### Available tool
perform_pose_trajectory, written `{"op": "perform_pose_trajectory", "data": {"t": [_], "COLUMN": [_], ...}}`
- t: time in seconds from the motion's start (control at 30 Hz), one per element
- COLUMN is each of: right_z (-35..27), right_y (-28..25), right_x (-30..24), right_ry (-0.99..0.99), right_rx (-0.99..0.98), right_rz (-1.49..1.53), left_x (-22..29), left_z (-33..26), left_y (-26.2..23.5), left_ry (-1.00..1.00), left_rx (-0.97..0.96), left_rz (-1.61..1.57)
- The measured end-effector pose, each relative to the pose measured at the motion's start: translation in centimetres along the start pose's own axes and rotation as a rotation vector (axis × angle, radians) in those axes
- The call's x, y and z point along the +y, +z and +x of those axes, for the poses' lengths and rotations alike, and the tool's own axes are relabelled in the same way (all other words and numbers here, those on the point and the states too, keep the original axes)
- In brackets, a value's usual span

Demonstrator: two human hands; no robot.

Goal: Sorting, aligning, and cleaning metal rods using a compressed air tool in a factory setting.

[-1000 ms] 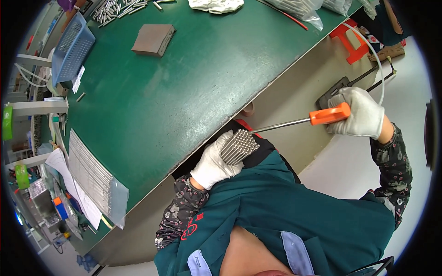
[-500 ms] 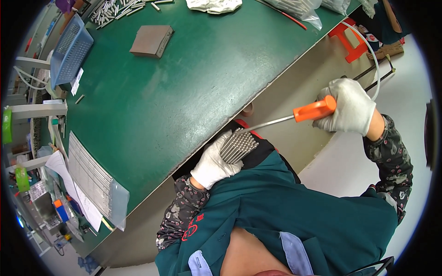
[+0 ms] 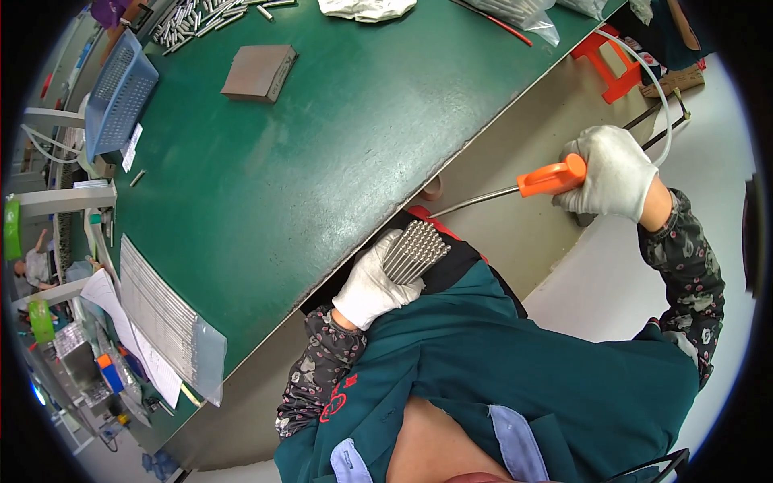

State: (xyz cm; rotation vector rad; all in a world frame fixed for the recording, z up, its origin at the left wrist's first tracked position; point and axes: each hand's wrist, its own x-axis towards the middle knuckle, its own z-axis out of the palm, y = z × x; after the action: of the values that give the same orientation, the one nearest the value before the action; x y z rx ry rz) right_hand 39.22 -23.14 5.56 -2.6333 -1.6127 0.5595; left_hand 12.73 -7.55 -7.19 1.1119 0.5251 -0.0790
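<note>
My left hand [image 3: 372,283], in a white glove, is wrapped round a bundle of thin metal tubes [image 3: 415,254] over my lap, close to the table edge. The tubes' far ends make a tight cluster of small round tips. Out to the right, my gloved right hand [image 3: 613,172] grips an air blow gun [image 3: 551,177] with an orange body. Its long metal nozzle slants down left, its tip just beyond the tube ends and apart from them. The glove hides part of the gun's grip.
On the green table [image 3: 322,161] lie a brown block [image 3: 259,74], loose short metal tubes [image 3: 197,24] and a bag of long rods [image 3: 157,310]. A blue basket [image 3: 121,92] stands at the left. Right of the table are a pale hose [image 3: 664,121] and an orange stool [image 3: 608,68].
The blow gun's nozzle has moved off the tube ends, up and away from them, as my right hand rose slightly. My left hand keeps its hold on the tubes.
</note>
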Motion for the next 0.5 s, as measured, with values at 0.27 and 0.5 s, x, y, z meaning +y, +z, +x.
{"op": "perform_pose_trajectory", "data": {"t": [0.27, 0.5], "right_z": [-0.4, 0.0], "right_y": [-0.1, -0.5], "right_x": [0.0, -0.1], "right_ry": [-0.016, -0.009], "right_rx": [-0.011, -0.024], "right_rz": [0.042, 0.024], "left_x": [-0.9, 0.1], "left_z": [0.3, 0.2], "left_y": [-0.6, 0.2], "left_ry": [-0.056, 0.001], "left_rx": [0.023, 0.011], "left_rz": [-0.094, 0.046]}}
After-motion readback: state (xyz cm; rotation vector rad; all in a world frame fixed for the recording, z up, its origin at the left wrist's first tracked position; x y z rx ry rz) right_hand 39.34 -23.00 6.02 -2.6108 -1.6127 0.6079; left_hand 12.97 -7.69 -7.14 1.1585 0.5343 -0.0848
